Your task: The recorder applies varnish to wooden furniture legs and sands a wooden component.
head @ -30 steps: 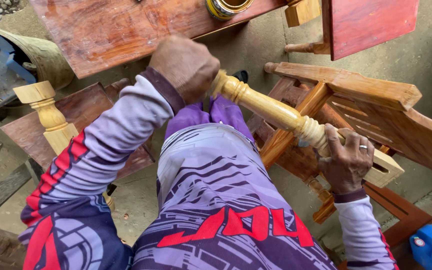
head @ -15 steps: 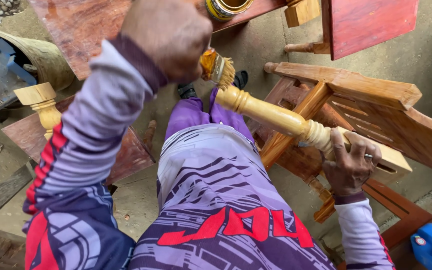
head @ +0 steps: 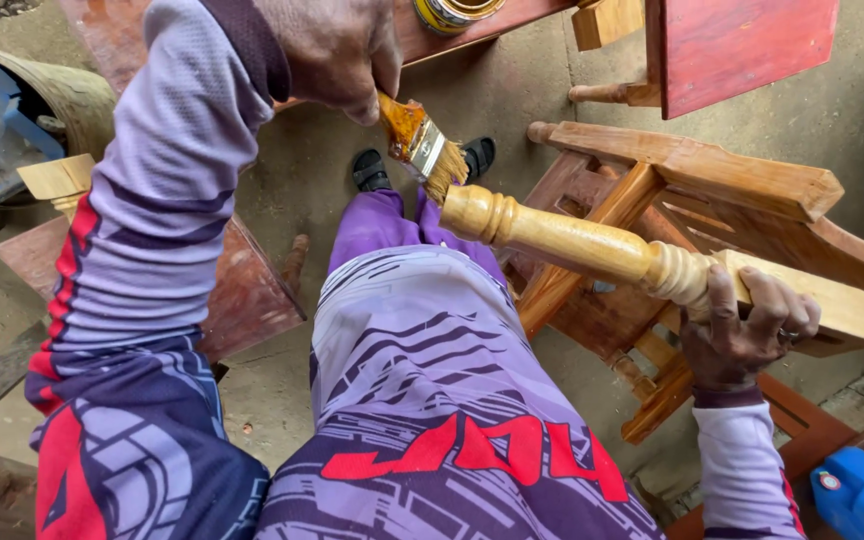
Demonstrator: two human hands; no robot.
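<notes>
My left hand point(head: 337, 45) pinches a paintbrush point(head: 422, 145), its bristles touching the rounded end of the wooden leg point(head: 592, 245). My right hand point(head: 747, 325) wraps around the leg's square end, holding it above my lap.

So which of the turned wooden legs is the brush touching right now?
The glossy turned leg gripped by the right hand; the paintbrush bristles meet its rounded end. The other leg stands untouched at far left.

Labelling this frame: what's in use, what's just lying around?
In use:
left hand, grip on paintbrush
right hand, grip on turned wooden leg

Lying about:
tin
red panel
wooden frame
blue container
</notes>
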